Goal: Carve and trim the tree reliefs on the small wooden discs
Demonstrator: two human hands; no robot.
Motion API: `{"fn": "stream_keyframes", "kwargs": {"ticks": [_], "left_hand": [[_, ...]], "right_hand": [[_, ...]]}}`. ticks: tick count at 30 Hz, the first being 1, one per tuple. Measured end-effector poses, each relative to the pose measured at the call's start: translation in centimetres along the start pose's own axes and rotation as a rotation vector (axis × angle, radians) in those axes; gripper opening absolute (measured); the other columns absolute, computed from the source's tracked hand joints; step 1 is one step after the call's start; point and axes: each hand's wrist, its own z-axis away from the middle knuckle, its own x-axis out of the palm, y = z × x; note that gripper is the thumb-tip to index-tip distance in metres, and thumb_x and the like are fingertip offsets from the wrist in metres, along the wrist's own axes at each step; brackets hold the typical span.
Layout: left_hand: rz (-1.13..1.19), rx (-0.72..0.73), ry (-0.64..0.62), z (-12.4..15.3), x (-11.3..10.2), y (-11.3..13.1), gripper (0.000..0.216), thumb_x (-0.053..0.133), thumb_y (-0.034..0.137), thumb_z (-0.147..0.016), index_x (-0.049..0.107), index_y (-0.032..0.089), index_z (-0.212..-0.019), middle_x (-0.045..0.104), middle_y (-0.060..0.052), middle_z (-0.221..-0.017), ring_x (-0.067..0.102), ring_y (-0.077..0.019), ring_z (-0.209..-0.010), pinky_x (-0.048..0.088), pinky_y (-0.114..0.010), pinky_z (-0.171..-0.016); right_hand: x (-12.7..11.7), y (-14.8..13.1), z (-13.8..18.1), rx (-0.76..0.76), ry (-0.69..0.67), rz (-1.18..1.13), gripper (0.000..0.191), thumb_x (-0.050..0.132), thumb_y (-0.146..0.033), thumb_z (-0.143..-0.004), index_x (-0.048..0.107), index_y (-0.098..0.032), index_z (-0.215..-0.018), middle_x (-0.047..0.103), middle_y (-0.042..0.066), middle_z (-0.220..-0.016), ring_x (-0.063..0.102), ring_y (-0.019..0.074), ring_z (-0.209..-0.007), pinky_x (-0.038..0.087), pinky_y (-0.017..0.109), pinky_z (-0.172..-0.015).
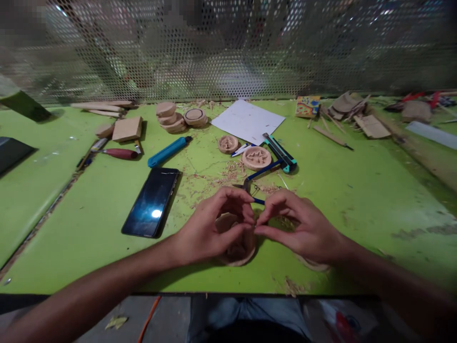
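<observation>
1. So, my left hand [217, 226] is curled over a round carved wood piece [240, 258], which sits on the table [374, 190] right underneath it. Being round, it has no long axis to line up with.
2. My right hand [303, 228] is just beside it, fingertips by the right rim, so the left is clearly the nearer one. Another wood piece [316, 264] peeks out under the right hand.
3. Both hands are in a pinch, thumbs and fingers nearly meeting in the middle. Can't make out whether there's something tiny between them, sorry.
4. Just past my fingertips are the blue-handled pliers [248, 183], one handle slanting away to the right, the other coming back towards the gap between my hands. Can't say if I'm touching that one.
5. Surface-wise: bright green, wood shavings [228, 174] scattered about, phone [152, 202] off to my left, box cutter [280, 152] beyond the pliers.
6. Room-wise: mesh screen [246, 71] along the back, grey floor and an orange cord [149, 318] below the near edge.
</observation>
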Motion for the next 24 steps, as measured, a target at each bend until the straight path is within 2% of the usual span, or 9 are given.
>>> {"fn": "stream_keyframes", "kwargs": {"ticks": [4,11,15,19,24], "left_hand": [[-0.062,0.047,-0.04,0.1,-0.2,0.0,0.037,0.067,0.008,-0.094,0.051,0.021,-0.125,0.067,-0.004,-0.106,0.07,-0.0151,-0.097,0.06,-0.031,-0.089],[-0.125,0.123,-0.099,0.1,-0.3,-0.2,0.035,0.067,0.009,-0.094,0.053,0.021,-0.124,0.068,-0.007,-0.111,0.07,-0.0151,-0.095,0.058,-0.031,-0.086],[-0.088,0.096,-0.116,0.3,0.0,0.0,0.032,0.065,0.009,-0.093,0.053,0.021,-0.121,0.067,-0.006,-0.109,0.067,-0.0148,-0.093,0.055,-0.028,-0.081],[0.015,-0.04,-0.082,0.3,0.2,0.5,0.029,0.059,0.013,-0.099,0.048,0.021,-0.124,0.062,-0.006,-0.105,0.066,-0.0153,-0.092,0.056,-0.028,-0.078],[0.176,-0.194,-0.07,0.0,0.0,0.7,0.033,0.059,0.013,-0.098,0.044,0.022,-0.127,0.057,-0.003,-0.103,0.062,-0.0141,-0.091,0.057,-0.031,-0.082]], "right_hand": [[-0.1,0.0,0.1,0.018,-0.036,-0.023,0.025,0.076,-0.018,-0.095,0.056,-0.024,-0.108,0.065,-0.004,-0.098,0.067,0.0101,-0.089,0.055,0.021,-0.085],[-0.1,-0.5,-0.2,0.057,-0.062,-0.074,0.023,0.074,-0.018,-0.095,0.053,-0.022,-0.104,0.061,-0.003,-0.095,0.067,0.0118,-0.087,0.057,0.022,-0.078],[-0.2,-0.5,-0.3,0.007,-0.08,-0.027,0.022,0.073,-0.02,-0.097,0.052,-0.02,-0.105,0.062,-0.001,-0.094,0.068,0.0127,-0.084,0.058,0.022,-0.075],[-0.9,0.0,-0.1,-0.158,-0.074,0.147,0.013,0.058,-0.01,-0.102,0.057,-0.02,-0.11,0.066,0.002,-0.097,0.067,0.0135,-0.088,0.056,0.026,-0.078],[-1.6,0.4,0.1,-0.476,-0.127,0.398,0.021,0.062,-0.009,-0.101,0.064,-0.015,-0.121,0.069,0.009,-0.115,0.065,0.022,-0.107,0.053,0.04,-0.096]]}}
